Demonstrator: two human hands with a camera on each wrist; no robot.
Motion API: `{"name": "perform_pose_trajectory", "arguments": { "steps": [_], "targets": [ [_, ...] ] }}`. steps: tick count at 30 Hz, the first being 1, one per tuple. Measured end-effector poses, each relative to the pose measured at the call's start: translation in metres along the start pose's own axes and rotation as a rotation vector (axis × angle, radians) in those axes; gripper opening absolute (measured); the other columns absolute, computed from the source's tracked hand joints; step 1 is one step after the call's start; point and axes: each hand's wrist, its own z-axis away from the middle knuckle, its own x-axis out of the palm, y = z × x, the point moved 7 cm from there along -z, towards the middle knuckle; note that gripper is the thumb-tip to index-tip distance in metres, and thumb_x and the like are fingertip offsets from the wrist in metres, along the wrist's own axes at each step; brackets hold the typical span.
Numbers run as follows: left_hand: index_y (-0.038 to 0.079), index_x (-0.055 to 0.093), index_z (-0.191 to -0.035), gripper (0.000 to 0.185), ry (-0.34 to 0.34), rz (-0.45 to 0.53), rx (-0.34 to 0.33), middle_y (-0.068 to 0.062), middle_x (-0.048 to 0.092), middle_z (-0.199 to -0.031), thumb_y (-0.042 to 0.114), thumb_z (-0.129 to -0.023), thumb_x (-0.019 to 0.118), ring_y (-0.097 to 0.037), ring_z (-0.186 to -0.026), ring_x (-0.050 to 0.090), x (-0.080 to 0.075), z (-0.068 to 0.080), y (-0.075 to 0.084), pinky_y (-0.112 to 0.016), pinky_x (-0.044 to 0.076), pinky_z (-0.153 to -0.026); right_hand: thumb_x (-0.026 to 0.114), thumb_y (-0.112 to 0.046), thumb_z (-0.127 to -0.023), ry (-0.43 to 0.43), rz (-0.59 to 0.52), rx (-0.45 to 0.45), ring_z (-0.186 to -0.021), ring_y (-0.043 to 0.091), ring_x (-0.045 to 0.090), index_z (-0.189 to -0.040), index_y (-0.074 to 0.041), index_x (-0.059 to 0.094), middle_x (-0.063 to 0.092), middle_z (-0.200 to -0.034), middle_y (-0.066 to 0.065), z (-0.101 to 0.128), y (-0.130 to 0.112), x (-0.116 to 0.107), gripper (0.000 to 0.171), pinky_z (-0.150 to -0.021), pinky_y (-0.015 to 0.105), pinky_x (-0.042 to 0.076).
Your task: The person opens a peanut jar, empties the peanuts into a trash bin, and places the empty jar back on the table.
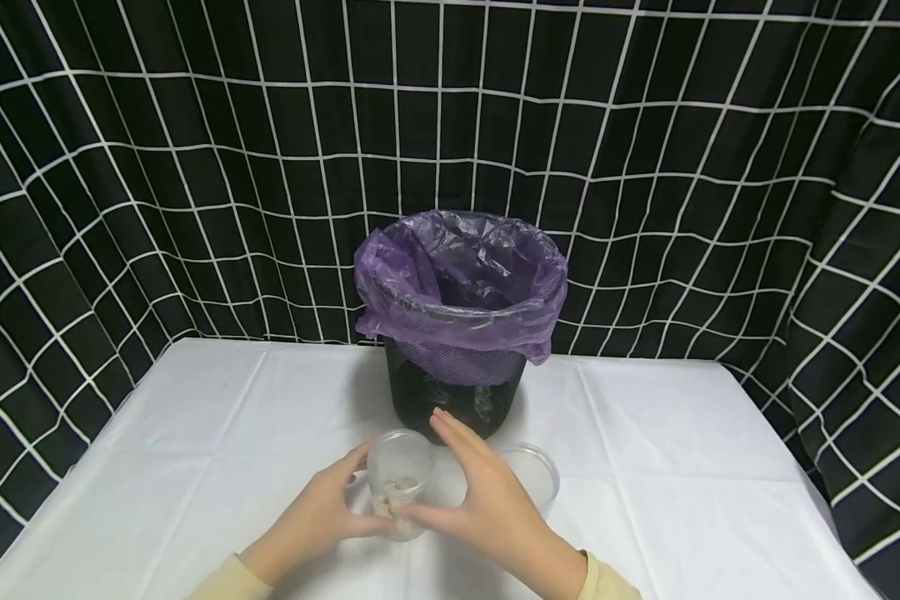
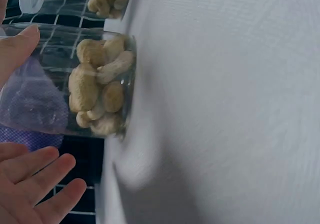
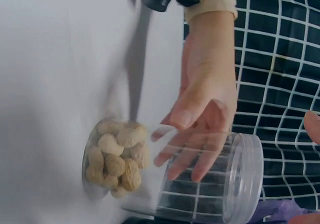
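Lower centre of the head view: a clear jar [image 1: 399, 483] stands upright on the white tablecloth [image 1: 195, 450], open mouth up, peanuts [image 1: 392, 500] at its bottom; no writing readable.
Hands: left hand [image 1: 322, 517] and right hand [image 1: 487, 500] flank the jar, fingers straight and spread, clamped on nothing.
Behind: lid [image 1: 534, 475] at right; black bin [image 1: 457, 400] with purple liner [image 1: 461, 283].
Left wrist view: jar [image 2: 75, 79] lies across the frame, base right, peanuts [image 2: 100, 91] against the cloth.
Right wrist view: jar [image 3: 200, 179] with mouth lower right, peanuts [image 3: 116, 156] left.
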Motion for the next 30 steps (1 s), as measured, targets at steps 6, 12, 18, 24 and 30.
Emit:
{"name": "perform_pose_trajectory", "arguments": {
  "steps": [6, 12, 18, 24, 30],
  "targets": [
    [0.01, 0.039, -0.151, 0.099, -0.005, 0.062, -0.03, -0.014, 0.062, -0.137, 0.037, -0.07, 0.088, -0.033, -0.123, 0.061, 0.007, 0.0, -0.003, -0.053, 0.053, -0.1, 0.091, -0.033, -0.067, 0.008, -0.063, 0.054, -0.138, 0.03, 0.05, -0.143, -0.004, 0.051, 0.052, -0.149, 0.011, -0.002, 0.003, 0.008, 0.091, -0.112, 0.052, 0.044],
    [0.008, 0.036, -0.151, 0.1, -0.027, 0.166, -0.078, -0.018, 0.056, -0.143, 0.036, -0.071, 0.088, -0.04, -0.129, 0.056, 0.013, 0.0, -0.009, -0.054, 0.051, -0.103, 0.089, -0.038, -0.069, -0.015, -0.112, 0.081, -0.139, 0.033, 0.048, -0.145, -0.002, 0.048, 0.049, -0.151, 0.013, -0.004, 0.006, 0.018, 0.094, -0.113, 0.055, 0.042],
    [0.007, 0.033, -0.152, 0.097, -0.081, 0.3, -0.111, -0.019, 0.047, -0.151, 0.032, -0.075, 0.086, -0.043, -0.137, 0.047, 0.023, -0.001, -0.012, -0.052, 0.048, -0.106, 0.089, -0.042, -0.067, -0.033, -0.138, 0.16, -0.141, 0.037, 0.044, -0.147, -0.001, 0.044, 0.046, -0.153, 0.016, -0.002, 0.014, 0.028, 0.101, -0.115, 0.057, 0.039],
    [0.011, 0.037, -0.15, 0.096, -0.066, 0.297, -0.138, -0.016, 0.049, -0.15, 0.032, -0.072, 0.088, -0.04, -0.138, 0.046, 0.026, -0.003, -0.014, -0.054, 0.044, -0.11, 0.089, -0.045, -0.066, -0.041, -0.167, 0.224, -0.141, 0.038, 0.043, -0.147, -0.004, 0.045, 0.046, -0.153, 0.015, -0.001, 0.02, 0.035, 0.101, -0.115, 0.06, 0.037],
    [0.008, 0.038, -0.148, 0.093, -0.068, 0.293, -0.143, -0.019, 0.049, -0.149, 0.03, -0.073, 0.088, -0.043, -0.138, 0.045, 0.028, -0.003, -0.011, -0.056, 0.044, -0.109, 0.089, -0.045, -0.066, -0.03, -0.173, 0.239, -0.141, 0.039, 0.044, -0.147, -0.006, 0.046, 0.047, -0.152, 0.015, -0.001, 0.023, 0.036, 0.099, -0.114, 0.06, 0.038]
  ]
}}
